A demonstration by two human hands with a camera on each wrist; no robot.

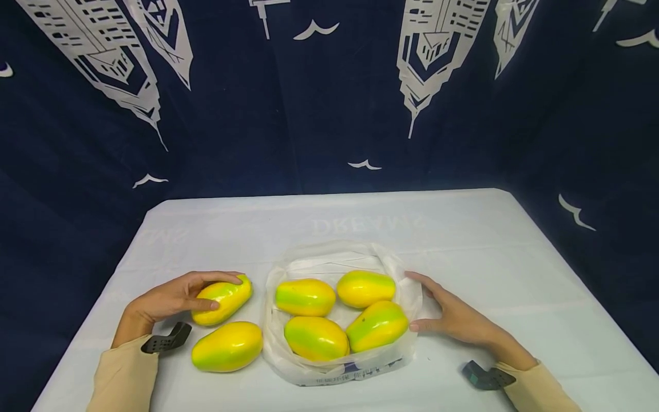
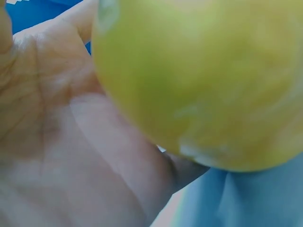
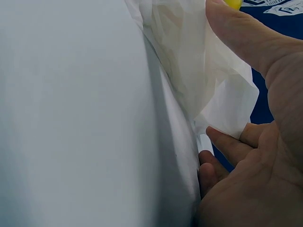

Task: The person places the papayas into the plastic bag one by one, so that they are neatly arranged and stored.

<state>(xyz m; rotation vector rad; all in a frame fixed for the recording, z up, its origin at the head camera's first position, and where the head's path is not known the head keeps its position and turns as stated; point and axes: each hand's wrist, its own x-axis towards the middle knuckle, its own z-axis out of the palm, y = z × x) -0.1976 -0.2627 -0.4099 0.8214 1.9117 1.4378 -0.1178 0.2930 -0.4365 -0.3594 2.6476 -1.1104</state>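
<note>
On the left, my left hand (image 1: 177,297) grips a yellow-green mango (image 1: 226,300), thumb on the near side and fingers over the top. The same mango (image 2: 199,85) fills much of the left wrist view, beside the palm. Another mango (image 1: 227,347) lies just nearer me. A white plastic bag (image 1: 340,249) sits opened out in the middle, with several mangoes (image 1: 306,297) inside. At its right side, my right hand (image 1: 455,312) spreads thumb and fingers against the rim. In the right wrist view its extended fingers (image 3: 232,146) touch the thin bag (image 3: 184,56).
A white cloth covers the table (image 1: 463,229), whose far edge meets a dark blue curtain (image 1: 288,114) with white prints. Dark devices are strapped at the left wrist (image 1: 167,339) and right wrist (image 1: 486,377). Blue printing (image 1: 360,372) marks the bag's near side.
</note>
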